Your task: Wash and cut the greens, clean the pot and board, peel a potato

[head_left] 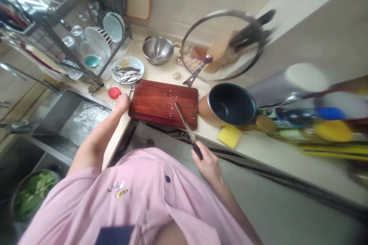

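The right hand (207, 166) is closed around the black handle of a kitchen knife (185, 124), fingers wrapped tight, with the blade reaching over the near edge of a red-brown wooden cutting board (161, 103) and its tip above pale flecks (169, 103) on the board. The left hand (122, 104) sits at the board's left corner, curled and partly hidden; whether it pinches the small metal piece (130, 91) there, I cannot tell. Beyond that corner, along the back of the countertop (253, 149), lie a red lid (114, 92) and a plate of small fish (127, 71). A steel bowl (157, 50) stands behind the board, and a black-lined pot (231, 104) just beside it.
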The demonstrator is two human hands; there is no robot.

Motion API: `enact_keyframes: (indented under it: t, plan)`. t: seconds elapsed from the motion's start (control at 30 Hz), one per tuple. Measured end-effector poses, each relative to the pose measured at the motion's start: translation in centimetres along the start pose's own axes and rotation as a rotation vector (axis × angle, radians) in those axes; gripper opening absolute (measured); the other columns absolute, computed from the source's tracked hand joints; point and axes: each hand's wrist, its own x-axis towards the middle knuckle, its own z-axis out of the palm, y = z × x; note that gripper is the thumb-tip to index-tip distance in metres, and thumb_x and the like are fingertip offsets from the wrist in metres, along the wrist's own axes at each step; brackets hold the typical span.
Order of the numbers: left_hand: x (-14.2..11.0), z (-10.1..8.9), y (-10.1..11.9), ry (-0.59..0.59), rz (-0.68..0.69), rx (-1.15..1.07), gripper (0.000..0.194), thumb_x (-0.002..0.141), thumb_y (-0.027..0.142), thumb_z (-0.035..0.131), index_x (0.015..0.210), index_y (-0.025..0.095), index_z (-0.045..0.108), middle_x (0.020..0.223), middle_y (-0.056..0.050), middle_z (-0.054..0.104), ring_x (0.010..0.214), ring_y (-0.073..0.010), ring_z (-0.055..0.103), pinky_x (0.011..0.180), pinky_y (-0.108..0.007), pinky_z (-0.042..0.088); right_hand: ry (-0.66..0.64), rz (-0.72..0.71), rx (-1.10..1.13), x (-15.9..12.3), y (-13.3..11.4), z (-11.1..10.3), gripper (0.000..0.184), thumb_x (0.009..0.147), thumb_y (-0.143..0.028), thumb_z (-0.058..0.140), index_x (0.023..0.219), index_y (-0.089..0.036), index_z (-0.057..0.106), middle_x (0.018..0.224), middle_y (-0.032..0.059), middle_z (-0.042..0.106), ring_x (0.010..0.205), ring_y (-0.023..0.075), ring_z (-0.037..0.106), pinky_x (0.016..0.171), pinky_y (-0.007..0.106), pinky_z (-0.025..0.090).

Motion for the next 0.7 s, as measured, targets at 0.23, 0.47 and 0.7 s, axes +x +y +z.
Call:
enact_keyframes:
  t: [0.23, 0.47, 0.7]
  plan:
    - [-2.7, 0.8, -1.2, -0.033, 0.016, 0.040, 0.020, 0.088, 0.009, 0.053, 0.104, 0.013, 0.064, 0.098, -0.022, 0.073, 0.096, -0.0334, 0.071, 0.082, -0.037, 0.052, -0.008, 0.044, 0.015, 2.1, 1.7, 0.2, 0.036, 0.102, -0.039, 0.051, 0.125, -0.017, 0.068, 0.101, 0.0143, 0.078, 0.087, 0.0274, 0.077, 0.078, 0.037, 0.064]
    - [-5.8, 1.3, -3.5, 0.011, -0.090, -0.051, 0.016, 0.091, 0.014, 0.050, 0.104, 0.017, 0.059, 0.090, -0.014, 0.071, 0.091, -0.0292, 0.069, 0.082, -0.035, 0.050, 0.000, 0.006, -0.027, 4.4, 3.4, 0.7, 0.039, 0.102, -0.039, 0.052, 0.126, -0.013, 0.068, 0.100, 0.0157, 0.078, 0.084, 0.0271, 0.076, 0.077, 0.037, 0.062]
    - [-10.9, 0.1, -8.6, 0.071, -0.252, -0.136, 0.014, 0.094, 0.017, 0.045, 0.097, 0.018, 0.059, 0.088, -0.013, 0.069, 0.089, -0.0293, 0.068, 0.078, -0.034, 0.047, -0.072, 0.073, -0.090, 8.1, 3.9, 2.9, 0.046, 0.103, -0.040, 0.045, 0.128, -0.008, 0.067, 0.097, 0.0186, 0.076, 0.083, 0.0300, 0.072, 0.074, 0.039, 0.057]
